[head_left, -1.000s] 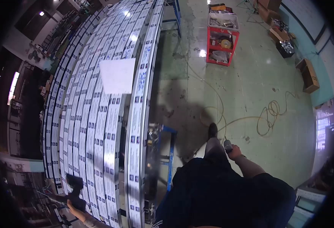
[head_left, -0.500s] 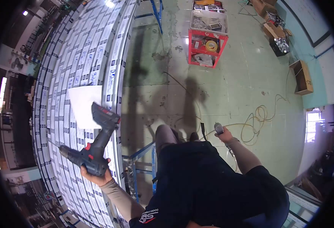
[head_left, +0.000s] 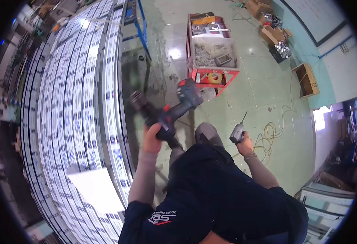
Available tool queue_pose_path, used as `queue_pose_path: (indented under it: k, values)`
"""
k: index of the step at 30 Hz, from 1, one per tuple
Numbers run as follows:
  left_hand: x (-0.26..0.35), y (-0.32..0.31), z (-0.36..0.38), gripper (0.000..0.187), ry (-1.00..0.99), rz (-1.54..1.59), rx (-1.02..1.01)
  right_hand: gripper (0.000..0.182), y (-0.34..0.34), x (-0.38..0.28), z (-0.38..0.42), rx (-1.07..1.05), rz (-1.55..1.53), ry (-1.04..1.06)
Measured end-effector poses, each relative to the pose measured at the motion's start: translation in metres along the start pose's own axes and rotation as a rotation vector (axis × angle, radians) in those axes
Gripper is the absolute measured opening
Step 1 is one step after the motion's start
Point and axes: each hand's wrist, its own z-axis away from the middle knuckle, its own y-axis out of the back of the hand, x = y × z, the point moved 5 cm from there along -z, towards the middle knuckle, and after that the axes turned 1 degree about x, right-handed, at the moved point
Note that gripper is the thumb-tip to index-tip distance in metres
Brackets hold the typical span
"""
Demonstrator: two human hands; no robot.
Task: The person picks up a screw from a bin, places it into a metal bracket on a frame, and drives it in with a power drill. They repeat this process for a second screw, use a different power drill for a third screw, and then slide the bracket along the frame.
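Note:
My left hand [head_left: 151, 140] grips a black cordless drill [head_left: 168, 118] with red accents by the rear of its body. The drill's handle and battery stick out to the right, and its chuck points up and left, slightly blurred. Lower right, my right hand [head_left: 246, 144] is closed around a grey air drill [head_left: 238, 131] with a long thin bit pointing up. Both tools are held in the air over the green floor. On the stack of wrapped profiles [head_left: 81, 81] at left lies a white sheet of paper [head_left: 96, 189].
A red trolley [head_left: 214, 77] with bins of metal parts stands ahead. A yellow hose [head_left: 270, 131] lies coiled on the floor. Cardboard boxes [head_left: 273, 34] and a wooden box [head_left: 305, 80] line the right wall. A blue stand [head_left: 140, 30] is beside the stack.
My left hand has swung the cordless drill from over the stack to the right, above the floor. My body has stepped forward, nearer the trolley. The air drill's bit now shows pointing ahead.

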Motion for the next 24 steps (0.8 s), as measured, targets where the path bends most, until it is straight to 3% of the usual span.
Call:
queue_pose_path:
  k: [7,9,10,15,19,21,23,24]
  values:
    - [-0.109,-0.039,-0.265,0.054,0.229,0.191,-0.058,0.056,0.089,-0.119,-0.111,0.313,-0.071,0.176]
    - [-0.157,-0.042,-0.331,0.053,0.441,0.297,0.049,0.054,0.113,-0.158,-0.173,0.395,-0.167,0.267]
    - [-0.178,-0.046,-0.362,0.053,0.422,0.342,0.086,0.054,0.116,-0.171,-0.215,0.402,-0.2,0.308]
    - [-0.259,-0.083,-0.459,0.051,0.564,0.565,0.165,0.056,0.132,-0.262,-0.422,0.275,-0.033,0.342]
    - [-0.299,-0.098,-0.489,0.051,0.533,0.714,0.278,0.058,0.118,-0.328,-0.546,0.082,0.188,0.369]
    - [-0.312,-0.1,-0.491,0.051,0.711,0.628,0.213,0.057,0.102,-0.351,-0.589,0.028,0.324,0.392]
    - [-0.314,-0.087,-0.498,0.047,0.743,0.263,0.259,0.058,0.08,-0.365,-0.626,0.004,0.4,0.429]
    - [-0.337,-0.07,-0.506,0.048,0.601,-0.044,0.302,0.057,0.071,-0.365,-0.636,-0.015,0.418,0.471]
